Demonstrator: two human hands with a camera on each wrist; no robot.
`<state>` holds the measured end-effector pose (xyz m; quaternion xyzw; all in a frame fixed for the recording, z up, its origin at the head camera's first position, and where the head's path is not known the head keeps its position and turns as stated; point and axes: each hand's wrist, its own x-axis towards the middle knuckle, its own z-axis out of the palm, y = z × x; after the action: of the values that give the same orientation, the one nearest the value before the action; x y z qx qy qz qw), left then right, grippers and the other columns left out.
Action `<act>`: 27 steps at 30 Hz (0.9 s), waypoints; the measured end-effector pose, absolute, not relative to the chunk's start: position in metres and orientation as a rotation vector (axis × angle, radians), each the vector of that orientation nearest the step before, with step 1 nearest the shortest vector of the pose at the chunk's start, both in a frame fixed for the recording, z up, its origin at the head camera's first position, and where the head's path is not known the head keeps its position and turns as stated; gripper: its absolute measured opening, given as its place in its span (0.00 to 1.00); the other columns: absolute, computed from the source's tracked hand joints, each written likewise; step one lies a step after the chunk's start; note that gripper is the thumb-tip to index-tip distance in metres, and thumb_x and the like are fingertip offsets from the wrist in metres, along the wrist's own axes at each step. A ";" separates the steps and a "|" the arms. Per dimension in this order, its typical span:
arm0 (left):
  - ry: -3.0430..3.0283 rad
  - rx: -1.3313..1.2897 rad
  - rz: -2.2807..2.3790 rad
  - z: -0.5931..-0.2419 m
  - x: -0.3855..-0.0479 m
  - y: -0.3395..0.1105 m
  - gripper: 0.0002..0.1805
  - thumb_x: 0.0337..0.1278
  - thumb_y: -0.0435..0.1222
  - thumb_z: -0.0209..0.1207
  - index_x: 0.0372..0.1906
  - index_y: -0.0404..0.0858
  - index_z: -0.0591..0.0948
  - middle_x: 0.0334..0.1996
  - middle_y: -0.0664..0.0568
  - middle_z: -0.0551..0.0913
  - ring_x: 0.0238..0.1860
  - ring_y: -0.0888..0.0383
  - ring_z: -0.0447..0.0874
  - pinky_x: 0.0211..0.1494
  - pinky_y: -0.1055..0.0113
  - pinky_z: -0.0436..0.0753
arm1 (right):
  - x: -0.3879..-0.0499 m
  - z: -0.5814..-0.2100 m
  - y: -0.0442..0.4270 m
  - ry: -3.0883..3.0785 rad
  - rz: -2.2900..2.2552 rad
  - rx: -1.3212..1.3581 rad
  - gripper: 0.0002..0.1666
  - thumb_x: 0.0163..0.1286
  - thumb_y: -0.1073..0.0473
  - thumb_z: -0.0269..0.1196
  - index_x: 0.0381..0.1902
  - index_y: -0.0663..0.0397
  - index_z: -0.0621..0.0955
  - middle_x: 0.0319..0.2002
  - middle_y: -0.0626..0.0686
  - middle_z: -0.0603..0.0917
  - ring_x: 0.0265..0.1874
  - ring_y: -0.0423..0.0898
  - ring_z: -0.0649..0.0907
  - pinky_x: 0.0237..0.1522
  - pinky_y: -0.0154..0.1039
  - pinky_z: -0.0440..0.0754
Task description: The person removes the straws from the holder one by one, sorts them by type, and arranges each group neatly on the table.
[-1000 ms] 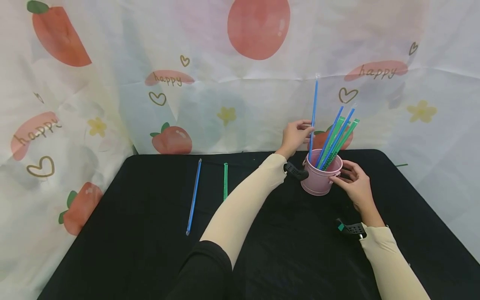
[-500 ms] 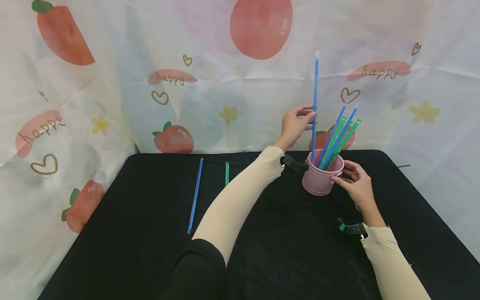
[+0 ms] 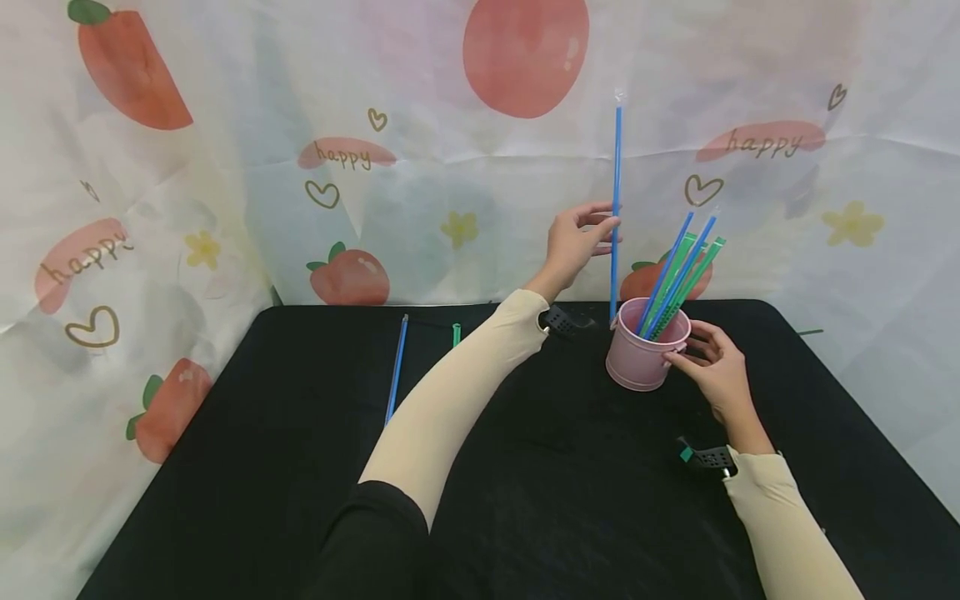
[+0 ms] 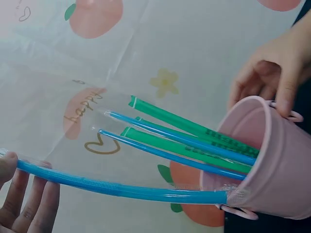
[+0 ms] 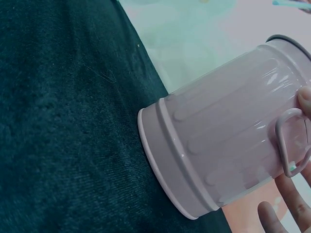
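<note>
My left hand [image 3: 572, 243] pinches a blue drinking straw [image 3: 617, 158] in a clear wrapper, upright in the head view. Its lower end is at the left rim of a small pink bucket [image 3: 636, 367]; in the left wrist view the wrapper's tip overlaps that rim. Several wrapped straws lean inside the bucket, among them a blue straw [image 4: 165, 158] and a green straw [image 4: 180, 118]. On the bucket's right side my right hand [image 3: 716, 371] holds it near the small side handle [image 5: 283, 143], thumb on the near side. The bucket stands on the black cloth.
Left of my left forearm, another blue straw [image 3: 397, 367] and a green straw [image 3: 456, 335] lie on the black table cloth [image 3: 300, 467], both partly hidden by the arm. A fruit-printed curtain [image 3: 420, 83] hangs behind the table.
My left hand has raised the blue straw, then shifted it left, so its lower end moved from inside the bucket to the left rim. The right hand and bucket stay put.
</note>
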<state>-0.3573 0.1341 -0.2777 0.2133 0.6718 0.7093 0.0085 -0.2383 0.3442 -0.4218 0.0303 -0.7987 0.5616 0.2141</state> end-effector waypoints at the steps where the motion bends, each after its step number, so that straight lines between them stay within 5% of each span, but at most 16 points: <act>1: 2.097 0.661 2.206 -0.279 -0.355 0.131 0.17 0.61 0.35 0.58 0.55 0.37 0.78 0.46 0.42 0.82 0.41 0.49 0.87 0.42 0.66 0.86 | -0.238 -0.422 0.344 -2.211 1.561 0.086 0.34 0.57 0.71 0.66 0.62 0.62 0.68 0.47 0.30 0.75 0.45 0.24 0.75 0.42 0.14 0.75; 17: 2.045 0.656 2.143 -0.309 -0.327 0.086 0.17 0.60 0.31 0.58 0.54 0.31 0.78 0.45 0.34 0.81 0.42 0.38 0.84 0.45 0.54 0.85 | -0.239 -0.425 0.344 -2.173 1.585 0.105 0.32 0.57 0.70 0.66 0.61 0.59 0.71 0.47 0.33 0.76 0.45 0.26 0.76 0.41 0.14 0.76; 27: 2.126 0.597 2.028 -0.321 -0.314 0.043 0.18 0.61 0.33 0.58 0.56 0.35 0.77 0.46 0.38 0.82 0.41 0.45 0.86 0.44 0.62 0.86 | -0.240 -0.423 0.344 -2.182 1.580 0.098 0.33 0.57 0.71 0.66 0.61 0.57 0.71 0.47 0.32 0.75 0.44 0.25 0.76 0.41 0.13 0.76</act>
<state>-0.3140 0.0434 -0.3206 0.1987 0.7071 0.6748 0.0715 -0.2403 0.3440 -0.4231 0.0353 -0.7894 0.5715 0.2211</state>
